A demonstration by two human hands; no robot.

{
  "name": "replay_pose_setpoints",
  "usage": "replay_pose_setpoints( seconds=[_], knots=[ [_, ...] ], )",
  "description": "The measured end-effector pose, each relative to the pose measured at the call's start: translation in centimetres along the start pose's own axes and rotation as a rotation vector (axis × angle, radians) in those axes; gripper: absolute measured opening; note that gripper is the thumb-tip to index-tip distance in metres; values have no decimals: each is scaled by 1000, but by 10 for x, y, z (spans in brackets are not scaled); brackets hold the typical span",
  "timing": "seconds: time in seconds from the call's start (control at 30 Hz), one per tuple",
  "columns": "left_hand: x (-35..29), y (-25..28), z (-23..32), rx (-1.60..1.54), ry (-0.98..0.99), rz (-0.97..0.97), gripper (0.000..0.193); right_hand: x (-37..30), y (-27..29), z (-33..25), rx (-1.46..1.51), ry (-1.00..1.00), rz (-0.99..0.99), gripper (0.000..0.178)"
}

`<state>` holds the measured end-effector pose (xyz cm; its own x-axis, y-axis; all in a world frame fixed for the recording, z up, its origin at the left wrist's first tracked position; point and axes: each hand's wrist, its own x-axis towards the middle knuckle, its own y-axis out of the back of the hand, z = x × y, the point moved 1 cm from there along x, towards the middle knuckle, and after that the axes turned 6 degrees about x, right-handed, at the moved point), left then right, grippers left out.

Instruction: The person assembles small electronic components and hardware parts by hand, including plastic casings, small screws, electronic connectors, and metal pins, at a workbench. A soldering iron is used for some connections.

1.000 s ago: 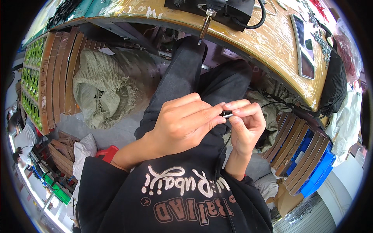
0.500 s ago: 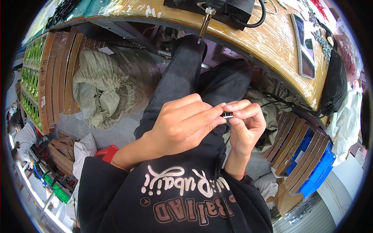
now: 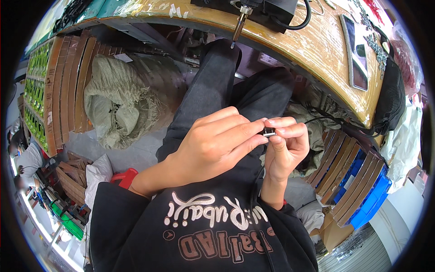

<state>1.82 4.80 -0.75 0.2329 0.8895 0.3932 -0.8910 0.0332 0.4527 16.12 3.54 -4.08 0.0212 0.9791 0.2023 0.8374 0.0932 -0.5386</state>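
In front of my lap, a small black part with a silver edge (image 3: 268, 133) is pinched between the fingertips of both hands. My left hand (image 3: 212, 141) reaches across from the left, its fingers closed on the part's near side. Curled up on the other side, my right hand (image 3: 287, 147) grips it between thumb and fingers. The fingertips cover much of the part, so its exact kind does not show. Ahead of my hands, a metal-tipped bench tool (image 3: 240, 27) points down over the table edge, apart from them.
A worn wooden worktable (image 3: 312, 50) curves across the front, with a phone (image 3: 355, 53) and a black pouch (image 3: 390, 97) at right. An open woven sack (image 3: 118, 104) and stacked cardboard trays (image 3: 68, 86) stand at left. Blue bins with cardboard (image 3: 371, 199) sit at right.
Both hands have shifted very slightly, and the small part has tilted a little, showing more of its silver edge. Both hands keep their hold on it.
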Motion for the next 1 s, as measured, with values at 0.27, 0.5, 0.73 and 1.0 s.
replay_pose_setpoints(
  seconds=[0.27, 0.5, 0.73, 1.0],
  knots=[
    [3, 4, 2, -67, 87, -35, 21, 3, 2, -5, 3, -48, -34, 9],
    [3, 5, 2, -32, 88, -81, 22, 5, 4, -7, -72, -68, -75, 9],
    [2, 3, 2, 13, 86, -86, 21, 2, 1, -7, -139, -36, -48, 9],
    [3, 3, 0, -16, 79, -123, 19, 4, 5, -11, -169, -72, -90, 9]
  ],
)
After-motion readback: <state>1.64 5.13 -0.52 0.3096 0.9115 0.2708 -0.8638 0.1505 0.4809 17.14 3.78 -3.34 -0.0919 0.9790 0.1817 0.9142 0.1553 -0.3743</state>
